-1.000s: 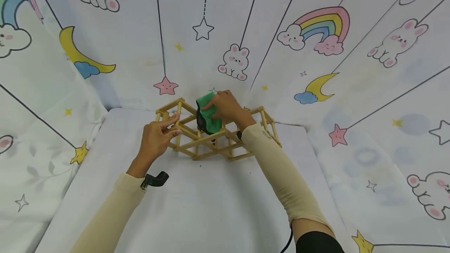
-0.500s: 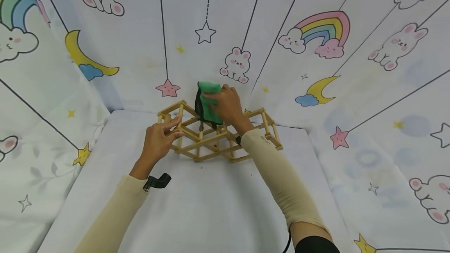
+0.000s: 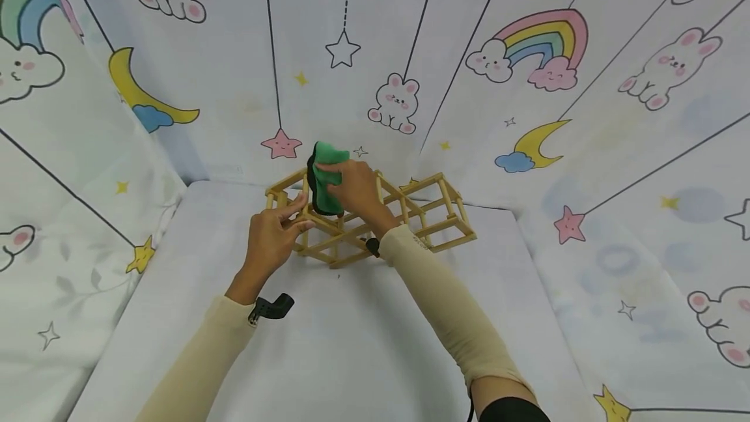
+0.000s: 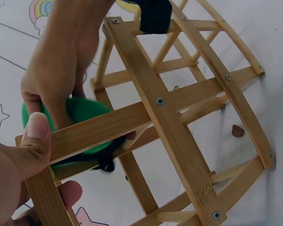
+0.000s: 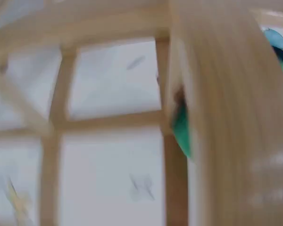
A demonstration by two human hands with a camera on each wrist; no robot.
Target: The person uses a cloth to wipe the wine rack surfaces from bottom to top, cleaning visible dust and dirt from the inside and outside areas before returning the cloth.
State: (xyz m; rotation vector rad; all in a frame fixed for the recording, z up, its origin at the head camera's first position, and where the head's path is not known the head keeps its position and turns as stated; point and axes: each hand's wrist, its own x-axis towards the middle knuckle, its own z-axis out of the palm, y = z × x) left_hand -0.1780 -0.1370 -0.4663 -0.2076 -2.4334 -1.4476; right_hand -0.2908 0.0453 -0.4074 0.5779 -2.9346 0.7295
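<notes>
A wooden lattice rack [image 3: 446, 195] of slats and dowels stands at the back of the white table. My left hand [image 3: 271, 243] grips its near left corner, thumb on one slat and a fingertip below, as the left wrist view shows. In my right hand [image 3: 359, 191] is a green cloth [image 3: 331, 154] with a black edge, pressed around the rack's left part. Through the left wrist view, the cloth [image 4: 87, 109] lies behind a slat, right fingers on it. A blurred slat [image 5: 236, 117] covers much of the right wrist view, with only slivers of green cloth [image 5: 181, 132] visible.
Behind the rack, a white backdrop [image 3: 234, 83] printed with rabbits, stars and rainbows meets the white tabletop [image 3: 351, 344]. A small brown fleck [image 4: 237, 131] lies on the surface beneath the rack. A black wrist mount [image 3: 274, 307] sticks out from the left sleeve.
The right hand and cloth rise slightly, then shift left along the rack toward the left hand. More of the rack's right part shows now. The left hand keeps its grip.
</notes>
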